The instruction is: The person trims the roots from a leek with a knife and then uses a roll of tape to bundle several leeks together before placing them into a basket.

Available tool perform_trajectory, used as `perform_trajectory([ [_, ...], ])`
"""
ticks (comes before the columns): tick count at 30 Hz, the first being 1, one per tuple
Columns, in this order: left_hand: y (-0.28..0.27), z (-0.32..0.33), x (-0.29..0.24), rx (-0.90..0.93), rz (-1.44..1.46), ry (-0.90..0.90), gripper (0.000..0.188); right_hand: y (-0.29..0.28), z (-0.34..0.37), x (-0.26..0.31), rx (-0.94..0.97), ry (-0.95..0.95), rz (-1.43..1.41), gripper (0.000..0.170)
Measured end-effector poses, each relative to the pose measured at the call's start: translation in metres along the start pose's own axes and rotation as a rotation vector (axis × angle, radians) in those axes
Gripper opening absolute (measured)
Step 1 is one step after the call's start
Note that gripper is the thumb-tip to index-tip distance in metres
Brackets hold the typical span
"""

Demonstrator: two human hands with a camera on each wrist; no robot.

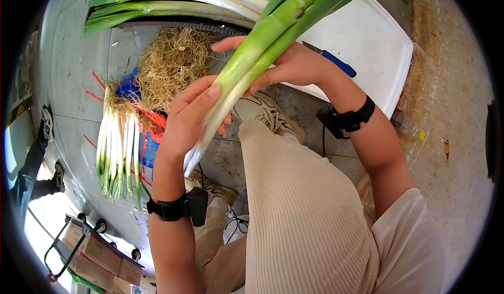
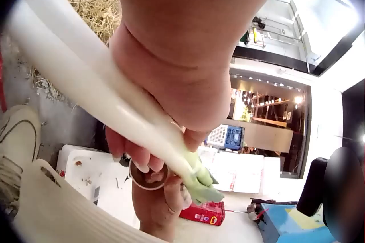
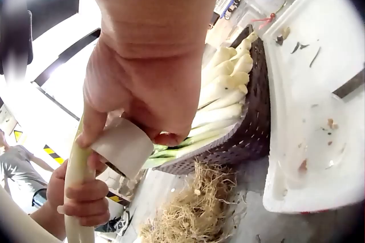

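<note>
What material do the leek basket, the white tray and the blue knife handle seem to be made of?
Basket: probably plastic, dull; regular small holes pierce its side. White tray: likely foam, matte, thick-rimmed. Blue knife handle: perhaps plastic, smooth, evenly coloured.

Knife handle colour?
The knife handle is blue, clearest in the head view.

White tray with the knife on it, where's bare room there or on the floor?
On the tray, between the blue-handled knife and outer rim; scraps lie near the blade. On the floor, between tied scallions and dark shoes. Crowded: around the root pile, with red strips alongside.
</note>
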State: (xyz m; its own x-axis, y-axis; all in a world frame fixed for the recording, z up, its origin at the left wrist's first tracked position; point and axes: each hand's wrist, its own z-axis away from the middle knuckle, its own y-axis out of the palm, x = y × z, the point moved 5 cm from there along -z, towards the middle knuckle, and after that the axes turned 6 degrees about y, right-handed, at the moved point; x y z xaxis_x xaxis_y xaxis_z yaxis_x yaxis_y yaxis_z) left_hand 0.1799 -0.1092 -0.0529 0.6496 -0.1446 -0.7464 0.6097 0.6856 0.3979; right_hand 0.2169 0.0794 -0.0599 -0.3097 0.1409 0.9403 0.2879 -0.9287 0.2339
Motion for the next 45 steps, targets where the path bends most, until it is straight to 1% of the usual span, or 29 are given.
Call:
perform_trajectory([
  [1,-0.004,-0.001,-0.001,-0.001,0.000,-0.001,0.041,0.001,-0.001,-0.002,-0.003,-0.039,-0.096,0.058],
  [2,-0.006,-0.001,0.000,0.046,0.048,-0.026,0.041,0.003,-0.002,-0.002,-0.001,-0.038,-0.099,0.058],
  [3,-0.005,-0.001,0.001,0.093,0.095,-0.051,0.042,0.004,-0.003,-0.004,0.003,-0.005,-0.174,0.055],
  [4,-0.002,-0.001,0.003,0.091,0.095,-0.052,0.042,0.005,-0.003,-0.005,0.005,0.027,-0.248,0.053],
  [6,-0.001,-0.004,-0.006,-0.085,-0.206,0.245,0.052,0.004,-0.001,-0.003,-0.033,0.020,-0.282,0.052],
  [7,0.000,-0.003,-0.009,-0.084,-0.206,0.246,0.052,0.002,-0.001,-0.002,-0.070,0.012,-0.316,0.050],
  [9,0.007,0.006,-0.033,-0.182,-0.939,0.529,0.069,-0.003,0.003,-0.004,-0.117,-0.009,-0.303,0.051],
  [10,0.007,0.007,-0.032,-0.258,-0.945,0.519,0.075,-0.006,0.005,-0.004,-0.160,-0.027,-0.290,0.052],
  [11,0.010,0.008,-0.030,-0.259,-0.946,0.523,0.075,-0.005,0.007,-0.006,-0.160,-0.030,-0.287,0.052],
  [13,0.011,0.013,-0.036,-0.429,-1.188,0.619,0.063,-0.005,0.010,-0.009,-0.228,-0.039,-0.357,0.050],
  [14,0.012,0.013,-0.035,-0.429,-1.186,0.622,0.063,-0.003,0.011,-0.010,-0.228,-0.039,-0.353,0.050],
  [16,0.017,0.013,-0.037,-0.486,-1.329,0.679,0.049,-0.001,0.012,-0.010,-0.262,-0.055,-0.451,0.047],
  [19,0.020,0.015,-0.033,-0.500,-1.405,0.709,0.043,0.002,0.015,-0.005,-0.276,-0.077,-0.419,0.046],
  [20,0.017,0.014,-0.033,-0.497,-1.403,0.697,0.043,0.002,0.012,-0.004,-0.277,-0.067,-0.425,0.046],
  [22,0.016,0.017,-0.031,-0.506,-1.408,0.711,0.042,0.002,0.012,-0.001,-0.256,-0.047,-0.283,0.048],
  [26,0.007,0.023,-0.025,-0.511,-1.342,0.713,0.035,0.006,0.011,-0.004,-0.175,0.010,-0.248,0.050],
  [28,0.001,0.022,-0.026,-0.495,-1.254,0.595,0.034,0.006,0.011,-0.003,-0.114,0.056,-0.216,0.055],
  [29,0.001,0.024,-0.028,-0.495,-1.254,0.596,0.034,0.007,0.013,-0.005,-0.115,0.056,-0.215,0.055],
  [31,-0.004,0.028,-0.027,-0.515,-1.119,0.506,0.035,0.003,0.019,-0.004,-0.234,-0.006,0.079,0.041],
  [32,-0.007,0.028,-0.026,-0.516,-1.118,0.511,0.035,0.002,0.020,-0.003,-0.234,-0.010,0.084,0.041],
  [34,-0.022,0.025,-0.021,-0.547,-0.918,0.462,0.032,-0.004,0.018,-0.009,-0.190,0.180,0.000,0.063],
  [35,-0.021,0.024,-0.019,-0.547,-0.918,0.463,0.032,-0.005,0.015,-0.009,-0.190,0.179,0.001,0.063],
  [37,-0.014,0.020,-0.012,-0.419,-0.563,0.501,0.034,-0.010,0.006,-0.002,-0.267,0.106,0.331,0.065],
  [38,-0.012,0.018,-0.016,-0.419,-0.561,0.489,0.034,-0.014,0.002,-0.002,-0.266,0.115,0.322,0.065],
  [40,-0.007,0.014,-0.017,-0.308,-0.440,0.351,0.037,-0.013,-0.003,0.006,-0.212,-0.068,0.202,0.074],
  [41,-0.009,0.015,-0.020,-0.309,-0.439,0.349,0.037,-0.013,-0.004,0.007,-0.210,-0.067,0.201,0.074],
  [43,-0.013,0.015,-0.017,-0.192,-0.375,0.182,0.038,-0.011,-0.005,0.011,-0.160,-0.119,0.232,0.072],
  [44,-0.015,0.015,-0.021,-0.192,-0.375,0.183,0.038,-0.011,-0.005,0.013,-0.160,-0.119,0.233,0.072],
  [45,-0.014,0.013,-0.018,-0.103,-0.329,0.057,0.040,-0.010,-0.006,0.016,-0.122,-0.137,0.216,0.071],
])
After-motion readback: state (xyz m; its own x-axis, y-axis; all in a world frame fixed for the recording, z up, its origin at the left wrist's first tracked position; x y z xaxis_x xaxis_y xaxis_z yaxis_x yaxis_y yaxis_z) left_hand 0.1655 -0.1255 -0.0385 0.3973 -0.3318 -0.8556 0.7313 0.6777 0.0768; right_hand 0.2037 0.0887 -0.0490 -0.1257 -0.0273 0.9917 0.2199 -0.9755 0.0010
